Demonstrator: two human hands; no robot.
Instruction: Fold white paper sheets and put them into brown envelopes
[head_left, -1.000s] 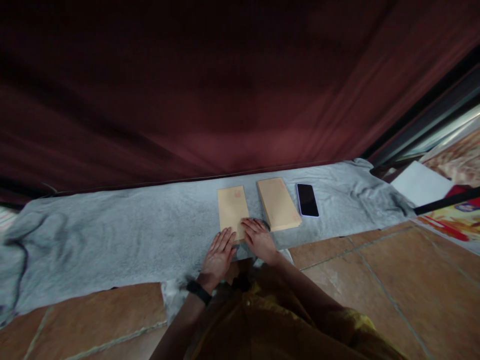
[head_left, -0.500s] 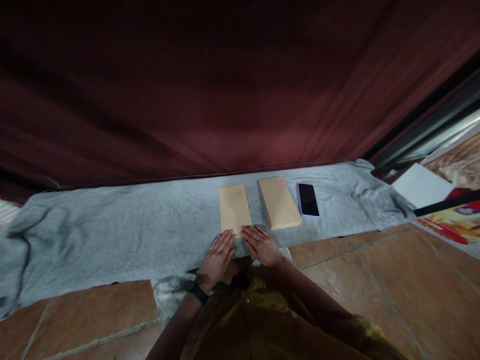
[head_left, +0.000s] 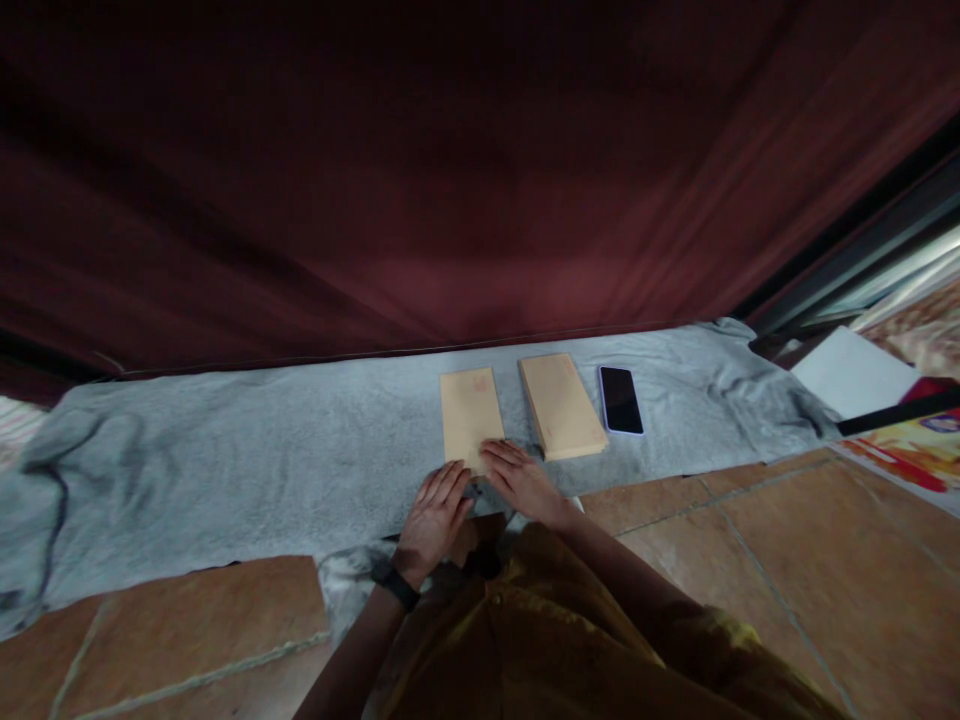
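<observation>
A single tan envelope (head_left: 470,413) lies flat on a grey blanket (head_left: 225,460) spread over the floor. My left hand (head_left: 433,517) rests flat with fingers stretched out, its tips at the envelope's near left corner. My right hand (head_left: 523,481) lies flat too, fingers extended over the envelope's near right corner. A black band sits on my left wrist. To the right of the single envelope lies a stack of tan envelopes (head_left: 562,405), untouched. A black phone (head_left: 621,399) lies screen up just right of the stack.
A dark red curtain (head_left: 450,180) hangs behind the blanket. Brown floor tiles (head_left: 750,560) run along the near side. At the far right lie a white sheet (head_left: 851,372) and colourful printed paper (head_left: 911,448) under a dark bar.
Both hands stay at the envelope's near end; the right hand slid slightly forward onto the corner. The view shifted a little.
</observation>
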